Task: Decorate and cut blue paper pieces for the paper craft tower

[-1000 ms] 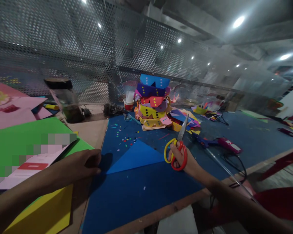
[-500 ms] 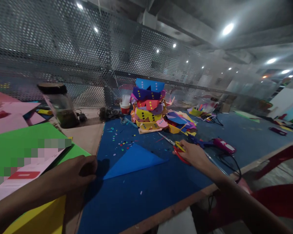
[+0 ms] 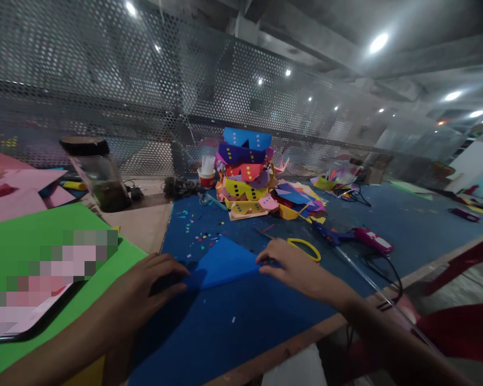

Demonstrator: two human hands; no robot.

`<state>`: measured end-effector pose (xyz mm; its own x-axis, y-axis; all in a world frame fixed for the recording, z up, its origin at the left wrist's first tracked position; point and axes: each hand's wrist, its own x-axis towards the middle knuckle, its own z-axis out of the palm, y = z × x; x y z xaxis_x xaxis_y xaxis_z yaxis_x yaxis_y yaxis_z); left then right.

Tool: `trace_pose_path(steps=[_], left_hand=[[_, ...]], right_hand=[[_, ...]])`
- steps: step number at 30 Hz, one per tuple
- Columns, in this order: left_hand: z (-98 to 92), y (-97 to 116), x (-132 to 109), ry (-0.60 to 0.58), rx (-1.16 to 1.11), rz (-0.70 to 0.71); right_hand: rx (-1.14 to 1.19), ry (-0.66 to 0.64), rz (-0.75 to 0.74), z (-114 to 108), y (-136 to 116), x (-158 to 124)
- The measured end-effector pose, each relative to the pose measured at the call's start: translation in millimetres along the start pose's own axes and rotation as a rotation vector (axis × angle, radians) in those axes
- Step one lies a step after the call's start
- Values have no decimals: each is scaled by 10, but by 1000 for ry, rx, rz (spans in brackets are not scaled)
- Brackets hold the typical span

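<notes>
A blue paper triangle [image 3: 223, 264] lies on the dark blue sheet [image 3: 233, 321] in front of me. My left hand [image 3: 153, 281] rests on the triangle's left corner with the fingers laid flat. My right hand [image 3: 293, 268] presses its fingertips on the triangle's right corner, fingers stretched out. The scissors [image 3: 301, 246] with yellow and red handles lie on the sheet just behind my right hand, and neither hand grips them.
A stack of folded coloured papers [image 3: 245, 177] stands behind the triangle. A dark jar [image 3: 99, 174] sits at the left, beside a green sheet [image 3: 32, 236]. A glue gun [image 3: 362, 236] with cable lies at right. Small confetti scraps [image 3: 203, 233] dot the sheet. A perforated metal screen [image 3: 145, 96] closes the back.
My right hand has laid the scissors down on the sheet and moved left onto the triangle's right corner. My left hand has slid right onto the left corner.
</notes>
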<state>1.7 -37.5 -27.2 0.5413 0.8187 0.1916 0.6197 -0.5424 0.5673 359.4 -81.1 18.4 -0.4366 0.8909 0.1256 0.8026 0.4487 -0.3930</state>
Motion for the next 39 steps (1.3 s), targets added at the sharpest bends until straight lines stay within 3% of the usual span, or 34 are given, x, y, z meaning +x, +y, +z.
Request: trace_pose_path(steps=[5, 14, 22, 29, 35, 39], left_hand=[[79, 39, -30, -50, 9, 36], [249, 111, -107, 45, 97, 159], [228, 207, -93, 72, 123, 210], [246, 255, -79, 99, 134, 223], [261, 238, -80, 179, 208, 351], [248, 243, -95, 222, 244, 387]], right_hand=[[22, -48, 13, 243, -94, 191], [147, -125, 15, 178, -195, 200], [17, -43, -84, 300, -307, 136], [33, -120, -93, 379, -345, 209], [-17, -3, -177, 439, -296, 190], [-202, 145, -364, 496, -251, 193]])
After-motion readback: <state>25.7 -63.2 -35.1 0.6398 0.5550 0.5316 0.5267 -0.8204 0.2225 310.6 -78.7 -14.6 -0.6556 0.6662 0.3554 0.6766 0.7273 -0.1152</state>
